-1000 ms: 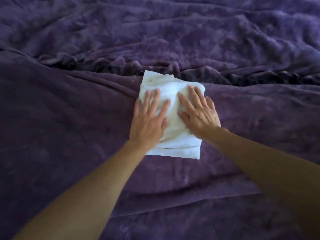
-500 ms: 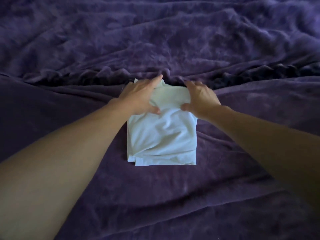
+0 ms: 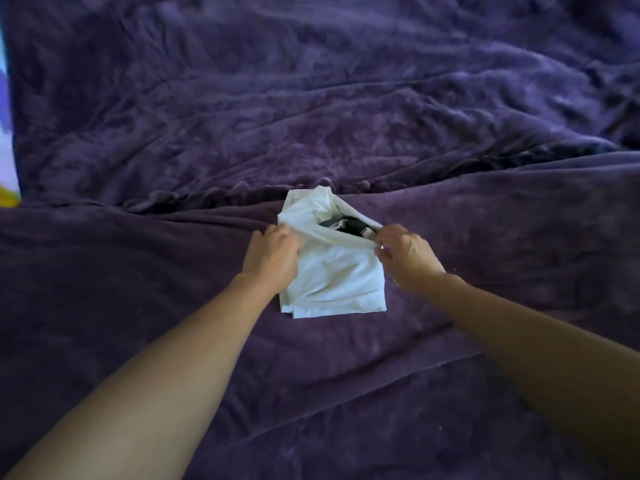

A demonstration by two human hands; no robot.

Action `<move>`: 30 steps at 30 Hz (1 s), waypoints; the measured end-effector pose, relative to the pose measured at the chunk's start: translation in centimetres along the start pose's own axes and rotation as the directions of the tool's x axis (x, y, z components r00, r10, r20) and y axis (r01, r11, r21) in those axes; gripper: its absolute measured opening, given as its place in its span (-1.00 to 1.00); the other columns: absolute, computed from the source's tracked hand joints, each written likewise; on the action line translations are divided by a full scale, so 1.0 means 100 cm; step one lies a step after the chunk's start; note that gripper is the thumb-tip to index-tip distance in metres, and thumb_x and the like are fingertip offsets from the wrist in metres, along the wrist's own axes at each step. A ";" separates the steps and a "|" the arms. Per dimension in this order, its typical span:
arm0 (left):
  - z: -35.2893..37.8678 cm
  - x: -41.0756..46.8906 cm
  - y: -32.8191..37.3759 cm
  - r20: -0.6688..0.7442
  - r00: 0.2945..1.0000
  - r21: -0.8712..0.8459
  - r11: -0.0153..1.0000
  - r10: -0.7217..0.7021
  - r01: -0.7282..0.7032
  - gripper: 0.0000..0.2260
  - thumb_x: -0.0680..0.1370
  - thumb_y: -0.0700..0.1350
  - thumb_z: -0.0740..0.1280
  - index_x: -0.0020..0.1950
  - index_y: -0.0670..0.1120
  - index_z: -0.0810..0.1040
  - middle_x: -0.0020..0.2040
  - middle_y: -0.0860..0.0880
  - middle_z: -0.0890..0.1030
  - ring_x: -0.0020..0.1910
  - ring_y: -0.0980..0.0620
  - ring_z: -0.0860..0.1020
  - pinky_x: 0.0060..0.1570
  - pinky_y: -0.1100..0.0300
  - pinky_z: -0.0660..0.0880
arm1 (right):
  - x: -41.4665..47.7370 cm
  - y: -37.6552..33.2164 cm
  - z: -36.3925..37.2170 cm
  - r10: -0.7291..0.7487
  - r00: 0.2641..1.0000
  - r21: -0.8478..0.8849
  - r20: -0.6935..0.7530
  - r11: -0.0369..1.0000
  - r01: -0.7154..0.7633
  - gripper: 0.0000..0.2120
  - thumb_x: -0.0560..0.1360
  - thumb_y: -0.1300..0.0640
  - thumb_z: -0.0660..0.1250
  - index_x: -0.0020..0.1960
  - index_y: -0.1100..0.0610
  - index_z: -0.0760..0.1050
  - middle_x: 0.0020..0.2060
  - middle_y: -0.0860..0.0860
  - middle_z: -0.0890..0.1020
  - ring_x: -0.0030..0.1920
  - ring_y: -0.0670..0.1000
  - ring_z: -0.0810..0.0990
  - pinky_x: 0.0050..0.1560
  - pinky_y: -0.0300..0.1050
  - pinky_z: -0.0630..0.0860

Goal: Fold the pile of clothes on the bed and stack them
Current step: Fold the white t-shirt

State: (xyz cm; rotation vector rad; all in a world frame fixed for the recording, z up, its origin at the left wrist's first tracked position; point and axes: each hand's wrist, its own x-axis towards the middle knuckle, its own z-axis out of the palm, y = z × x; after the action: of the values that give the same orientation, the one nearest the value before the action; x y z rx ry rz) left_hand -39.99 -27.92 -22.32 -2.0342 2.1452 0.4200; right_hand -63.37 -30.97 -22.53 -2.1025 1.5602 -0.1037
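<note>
A white folded garment (image 3: 337, 278) lies in the middle of the purple bedcover (image 3: 138, 271). My left hand (image 3: 272, 256) grips its top layer at the left edge. My right hand (image 3: 407, 258) pinches the same layer at the right edge. Between them the far edge is lifted and pulled towards me, which shows a black-and-white print (image 3: 349, 226) on the layer beneath. The near half of the garment lies flat in a rough square.
A dark crease (image 3: 214, 199) runs across the bedcover just behind the garment. The far part of the cover (image 3: 311, 98) is rumpled. A strip of white, purple and yellow (image 3: 7, 150) shows at the left frame edge.
Both hands pressed flat on the garment, then reached to its far edge. Now they grip that edge and have lifted it back towards me, exposing the print.
</note>
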 end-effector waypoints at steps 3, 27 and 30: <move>0.013 -0.011 -0.006 0.058 0.996 -0.045 0.997 -0.062 0.065 -0.69 0.53 -0.07 0.31 0.26 -0.06 0.48 0.23 -0.10 0.42 0.19 -0.13 0.40 0.14 -0.03 0.36 | 0.003 0.002 0.005 0.026 1.000 -0.018 -0.017 0.999 -0.026 -0.45 0.48 0.19 0.35 0.43 0.07 0.30 0.46 0.08 0.27 0.20 0.22 0.52 0.12 0.07 0.46; -0.028 0.067 0.008 -0.031 0.938 -0.027 0.938 0.345 -0.346 -0.74 0.28 0.04 0.48 -0.18 0.07 0.44 -0.03 -0.01 0.60 0.16 -0.12 0.51 -0.01 0.10 0.29 | -0.008 0.007 -0.023 -0.078 0.993 0.065 -0.089 0.994 0.084 -0.88 0.31 0.27 0.44 -0.17 0.14 0.56 -0.28 0.10 0.63 -0.22 0.26 0.59 -0.25 -0.06 0.37; -0.041 0.032 0.032 -0.050 0.945 -0.152 0.933 0.322 -0.326 -0.75 0.34 -0.08 0.41 -0.24 0.02 0.31 -0.25 0.00 0.52 -0.13 -0.16 0.55 -0.30 0.13 0.22 | -0.047 0.019 -0.041 0.025 0.994 0.033 -0.104 0.999 -0.021 -0.87 0.31 0.27 0.39 -0.16 0.13 0.54 -0.34 0.12 0.61 -0.26 0.28 0.55 -0.31 -0.08 0.31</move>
State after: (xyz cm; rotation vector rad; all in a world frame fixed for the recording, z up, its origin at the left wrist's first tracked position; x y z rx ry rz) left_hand -43.05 -32.07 -19.12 -1.7617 2.5469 0.6291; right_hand -68.07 -28.48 -18.74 -2.0834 1.6315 -0.2323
